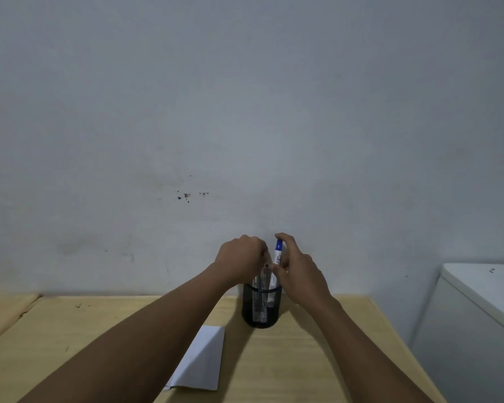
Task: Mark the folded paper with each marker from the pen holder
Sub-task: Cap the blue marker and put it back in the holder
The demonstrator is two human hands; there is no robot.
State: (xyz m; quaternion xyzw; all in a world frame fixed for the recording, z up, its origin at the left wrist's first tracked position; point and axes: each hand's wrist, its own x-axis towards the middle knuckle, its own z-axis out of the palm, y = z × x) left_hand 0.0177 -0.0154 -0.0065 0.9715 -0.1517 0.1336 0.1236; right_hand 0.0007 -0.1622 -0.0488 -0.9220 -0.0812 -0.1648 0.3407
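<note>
A black mesh pen holder (261, 309) stands on the wooden table (300, 359) near the wall, with several markers upright in it. My right hand (298, 269) grips a white marker with a blue cap (277, 257), whose lower end is still inside the holder. My left hand (240, 258) is closed over the tops of the other markers at the holder's left; a red cap peeks out by its fingers. The folded white paper (202, 362) lies flat on the table in front of the holder, partly hidden under my left forearm.
A pale grey wall rises right behind the table. A white cabinet or appliance (477, 315) stands beyond the table's right edge. A seam marks a second wooden surface (3, 312) at the far left.
</note>
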